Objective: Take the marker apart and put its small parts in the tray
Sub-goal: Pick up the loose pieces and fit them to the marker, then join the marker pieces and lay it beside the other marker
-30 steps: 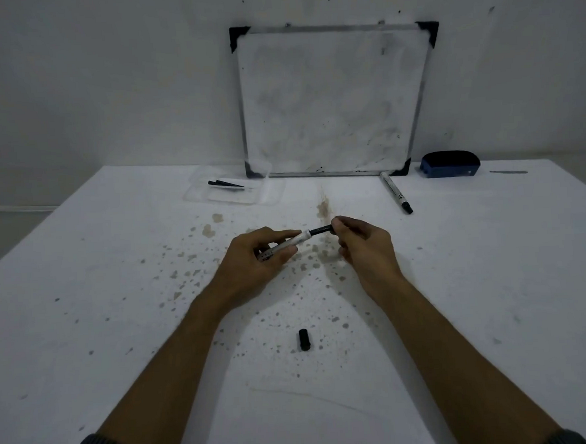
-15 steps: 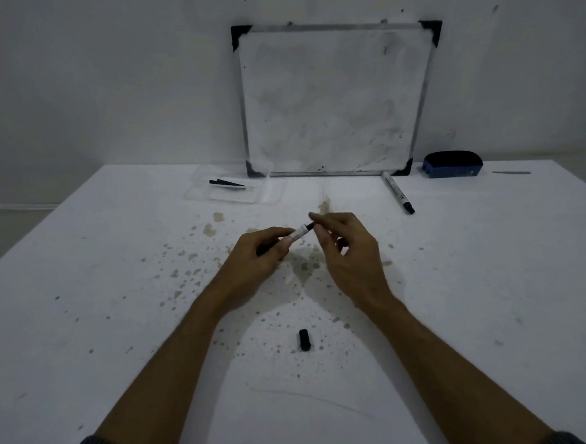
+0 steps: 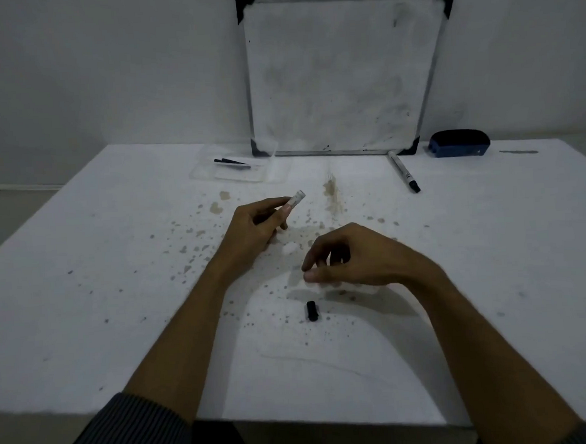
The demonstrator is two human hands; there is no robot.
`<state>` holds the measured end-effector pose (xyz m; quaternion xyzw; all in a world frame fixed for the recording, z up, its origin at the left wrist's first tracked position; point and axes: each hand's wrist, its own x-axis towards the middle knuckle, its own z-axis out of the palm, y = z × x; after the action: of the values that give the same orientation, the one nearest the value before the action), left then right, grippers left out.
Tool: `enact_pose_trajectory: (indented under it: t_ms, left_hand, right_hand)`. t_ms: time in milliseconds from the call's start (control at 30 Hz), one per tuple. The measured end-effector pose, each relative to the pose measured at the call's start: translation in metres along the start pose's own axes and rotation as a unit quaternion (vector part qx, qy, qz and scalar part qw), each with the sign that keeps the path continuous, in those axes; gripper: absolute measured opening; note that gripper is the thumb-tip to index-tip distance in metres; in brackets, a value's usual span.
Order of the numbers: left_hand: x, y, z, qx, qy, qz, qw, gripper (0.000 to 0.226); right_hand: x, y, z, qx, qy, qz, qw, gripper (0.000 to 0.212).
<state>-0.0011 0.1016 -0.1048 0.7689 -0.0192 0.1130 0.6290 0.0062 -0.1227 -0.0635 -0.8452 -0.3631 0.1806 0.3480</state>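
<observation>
My left hand [image 3: 254, 229] grips the white marker barrel [image 3: 296, 198]; its open end pokes up past my fingertips with no black tip on it. My right hand [image 3: 350, 257] hovers low over the table, nearer to me, with thumb and fingers pinched together. The black tip piece that sat on the barrel is hidden inside those fingers. A small black cap [image 3: 312, 311] lies on the table just below my right hand. The clear tray [image 3: 271, 173] sits at the back left of centre and holds a thin black part [image 3: 231, 162].
A whiteboard [image 3: 344, 74] leans on the wall behind the table. A second marker [image 3: 403, 175] lies below its right corner, with a blue eraser [image 3: 458, 143] further right. Brown stains [image 3: 332, 193] speckle the white tabletop; its front edge is close to me.
My right hand has pulled away from the barrel toward me and down. The black tip no longer shows on the barrel. My left hand has tilted the barrel upward.
</observation>
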Motion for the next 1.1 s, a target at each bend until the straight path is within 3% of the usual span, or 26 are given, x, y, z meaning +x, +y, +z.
enact_pose_trajectory:
  t_ms: [133,300,533,667,733,900,1000,1100]
  left_hand:
    - [-0.002,-0.002,0.002,0.007,0.005,0.002,1.0,0.03]
    - [-0.002,-0.003,0.001,-0.014,0.007,-0.004,1.0,0.028]
    - [-0.001,-0.002,0.001,-0.016,0.004,-0.008,1.0,0.027]
    - [-0.001,0.0,0.002,-0.004,-0.001,-0.003,1.0,0.024]
    - [0.001,-0.001,0.002,0.003,0.0,-0.008,1.0,0.024]
    - [0.001,-0.005,0.009,0.083,0.022,0.01,0.996,0.032]
    - [-0.003,-0.001,0.012,0.139,0.051,0.053,0.988,0.031]
    - [-0.003,0.0,0.011,0.136,0.044,0.063,0.988,0.028]
  right_hand:
    - [-0.007,-0.015,0.004,-0.031,-0.066,0.003,0.997,0.035]
    - [-0.007,-0.016,0.013,-0.127,-0.077,0.037,0.988,0.052]
    - [-0.003,-0.006,0.008,-0.092,-0.092,0.019,0.991,0.026]
    - [0.003,0.007,-0.004,-0.032,0.045,0.003,0.998,0.023]
    - [0.006,0.013,-0.017,0.052,0.126,0.015,0.991,0.024]
    - [0.032,0.031,-0.018,0.29,0.306,0.041,0.906,0.026]
    - [0.039,0.042,0.0,0.406,0.328,0.062,0.851,0.027]
    - [0.043,0.044,0.001,0.462,0.3,0.057,0.832,0.024]
